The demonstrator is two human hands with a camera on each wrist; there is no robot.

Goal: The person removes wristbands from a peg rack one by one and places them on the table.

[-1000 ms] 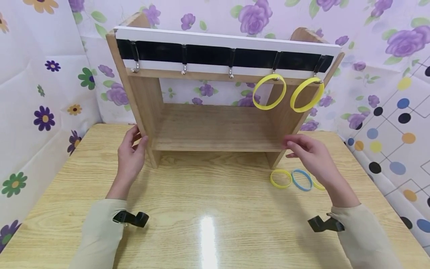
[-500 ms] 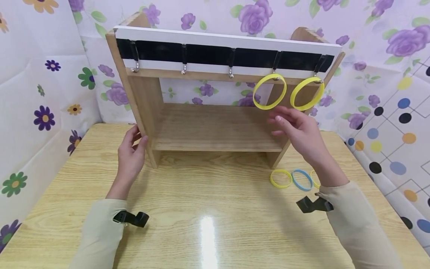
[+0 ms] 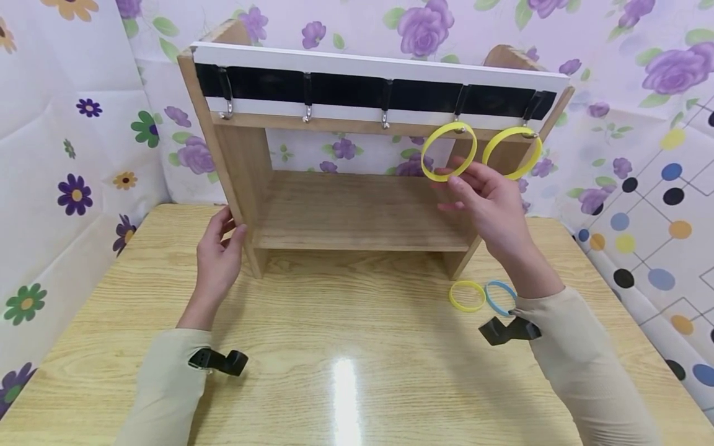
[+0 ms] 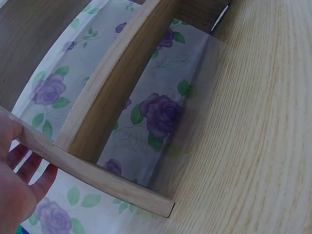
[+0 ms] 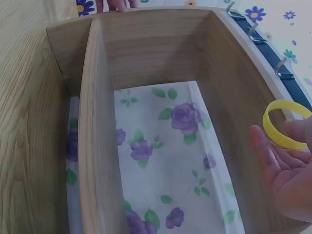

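A wooden shelf unit [image 3: 357, 210] carries a white and black rail [image 3: 346, 90] with several metal hooks. Two yellow wristbands hang from its two rightmost hooks: an inner one [image 3: 427, 145] and an outer one [image 3: 538, 155]. My right hand [image 3: 496, 204] is up at the inner wristband, thumb at the front of its lower edge and loosely spread fingers behind. In the right wrist view, the thumb overlaps that wristband [image 5: 269, 122]. My left hand [image 3: 219, 254] holds the front edge of the left side panel [image 3: 214, 155]; its fingers touch the panel [image 4: 97, 175] in the left wrist view.
A yellow wristband [image 3: 453, 303] and a blue one [image 3: 493, 302] lie on the wooden table [image 3: 346, 322], by the unit's right foot. The three left hooks [image 3: 307, 114] are bare. Flowered sheets [image 3: 346, 31] line the back wall.
My right hand has left the right side panel, moving up and inward to the inner hanging wristband. My left hand has stayed on the left panel. The forearm now covers another yellow wristband.
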